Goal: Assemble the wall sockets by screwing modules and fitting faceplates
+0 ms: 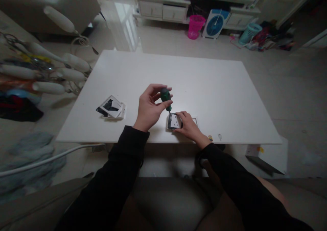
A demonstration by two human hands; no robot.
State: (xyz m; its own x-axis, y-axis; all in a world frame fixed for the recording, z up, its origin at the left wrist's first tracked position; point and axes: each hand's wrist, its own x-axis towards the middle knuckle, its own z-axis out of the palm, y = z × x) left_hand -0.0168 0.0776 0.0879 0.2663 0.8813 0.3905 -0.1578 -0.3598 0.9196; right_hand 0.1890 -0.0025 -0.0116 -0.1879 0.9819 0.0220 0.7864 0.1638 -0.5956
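Note:
A screwdriver with a green and black handle (165, 95) is held upright in my left hand (151, 108), thumb on one side and fingers curled round the other. Its metal tip points down at the left edge of a wall socket (175, 121), which has a white face with slots and a dark border. My right hand (188, 125) grips the socket from its right side, thumb at the near edge and fingers along the far edge. Part of a thin white frame (195, 121) shows behind the right hand. Whether the tip sits in a screw is too small to tell.
The white table (204, 84) carries a stack of switch or socket parts (111, 108) at left. Two small items, one a yellowish piece (210, 137), lie near the front edge. Beyond are a pink basket (196, 27) and a blue fan (216, 24). A lamp-like metal stand (74, 61) is at left.

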